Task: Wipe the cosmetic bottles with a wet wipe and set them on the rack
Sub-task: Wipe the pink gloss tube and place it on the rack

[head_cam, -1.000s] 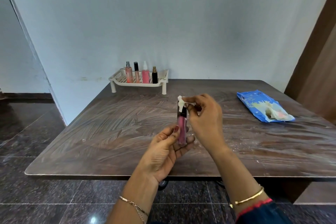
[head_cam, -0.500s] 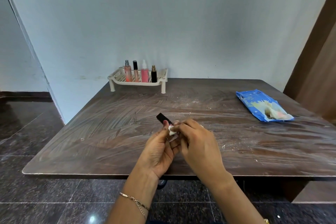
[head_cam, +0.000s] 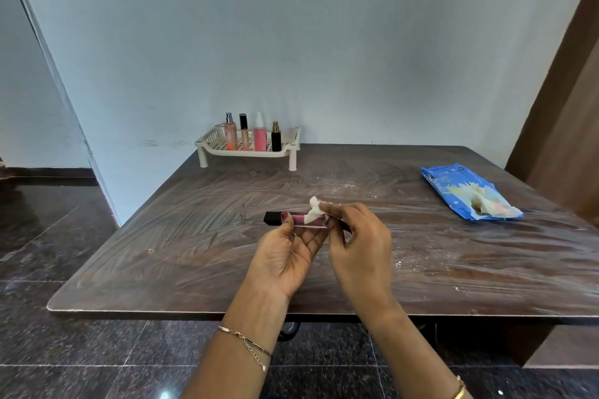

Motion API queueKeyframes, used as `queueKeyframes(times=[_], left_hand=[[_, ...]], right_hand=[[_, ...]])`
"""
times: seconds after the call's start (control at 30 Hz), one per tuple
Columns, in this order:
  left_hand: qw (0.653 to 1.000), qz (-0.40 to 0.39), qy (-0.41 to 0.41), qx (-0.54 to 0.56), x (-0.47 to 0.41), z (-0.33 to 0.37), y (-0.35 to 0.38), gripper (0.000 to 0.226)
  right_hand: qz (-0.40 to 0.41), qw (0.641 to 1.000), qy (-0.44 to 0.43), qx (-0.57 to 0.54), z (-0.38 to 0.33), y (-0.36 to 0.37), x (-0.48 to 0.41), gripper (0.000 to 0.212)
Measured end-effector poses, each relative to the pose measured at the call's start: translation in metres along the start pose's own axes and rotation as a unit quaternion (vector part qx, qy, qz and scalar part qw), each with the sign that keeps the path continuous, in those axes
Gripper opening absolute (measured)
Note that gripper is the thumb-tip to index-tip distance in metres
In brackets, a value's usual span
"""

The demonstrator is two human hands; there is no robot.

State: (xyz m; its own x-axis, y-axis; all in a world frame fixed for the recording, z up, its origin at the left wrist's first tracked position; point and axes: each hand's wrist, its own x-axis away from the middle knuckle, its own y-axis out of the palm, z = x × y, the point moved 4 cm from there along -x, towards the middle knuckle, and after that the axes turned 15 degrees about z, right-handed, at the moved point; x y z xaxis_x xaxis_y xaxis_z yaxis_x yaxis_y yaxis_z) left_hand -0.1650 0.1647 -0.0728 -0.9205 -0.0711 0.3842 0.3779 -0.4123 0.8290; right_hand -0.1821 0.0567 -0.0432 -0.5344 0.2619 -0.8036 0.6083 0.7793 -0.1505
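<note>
Bench [head_cam: 194, 236] smeared. Rack [head_cam: 207, 141] at its far edge carries four upright bottles [head_cam: 260, 136]. Left hand [head_cam: 285, 253] grips a pink black-capped tube [head_cam: 299, 219] held level above the bench. Right hand [head_cam: 359, 246] pinches a wet wipe [head_cam: 314, 212] against it. The tube's right end is hidden, apparently behind the right fingers.

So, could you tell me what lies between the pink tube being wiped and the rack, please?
In the head view, only bare, smeared table separates the pink tube from the rack; nothing stands there.
</note>
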Motion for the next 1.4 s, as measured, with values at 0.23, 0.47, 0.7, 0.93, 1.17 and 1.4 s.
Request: queueKeyframes(times=[0.23, 0.47, 0.7, 0.93, 1.17, 1.4], left_hand=[[0.997, 0.012, 0.078, 0.004, 0.0, 0.003, 0.001, 0.029], [0.983, -0.011, 0.177, -0.052, -0.002, 0.01, 0.005, 0.025], [0.974, -0.029, 0.213, -0.066, -0.002, 0.02, 0.007, 0.019], [0.963, -0.017, 0.249, -0.105, -0.017, 0.06, 0.021, 0.016], [0.943, 0.062, 0.28, -0.17, -0.043, 0.119, 0.011, 0.014], [0.916, 0.124, 0.313, -0.219, -0.076, 0.181, 0.004, 0.018]], right_hand=[[-0.039, 0.988, 0.142, -0.04, 0.007, 0.009, 0.006, 0.023], [-0.014, 0.86, 0.428, -0.278, 0.017, 0.019, 0.002, 0.011], [-0.028, 0.846, 0.448, -0.286, 0.017, 0.028, 0.002, 0.012], [-0.111, 0.81, 0.473, -0.33, 0.003, 0.053, -0.006, 0.011], [-0.128, 0.769, 0.527, -0.337, 0.0, 0.106, -0.03, 0.017], [-0.124, 0.724, 0.592, -0.331, 0.006, 0.164, -0.039, 0.018]])
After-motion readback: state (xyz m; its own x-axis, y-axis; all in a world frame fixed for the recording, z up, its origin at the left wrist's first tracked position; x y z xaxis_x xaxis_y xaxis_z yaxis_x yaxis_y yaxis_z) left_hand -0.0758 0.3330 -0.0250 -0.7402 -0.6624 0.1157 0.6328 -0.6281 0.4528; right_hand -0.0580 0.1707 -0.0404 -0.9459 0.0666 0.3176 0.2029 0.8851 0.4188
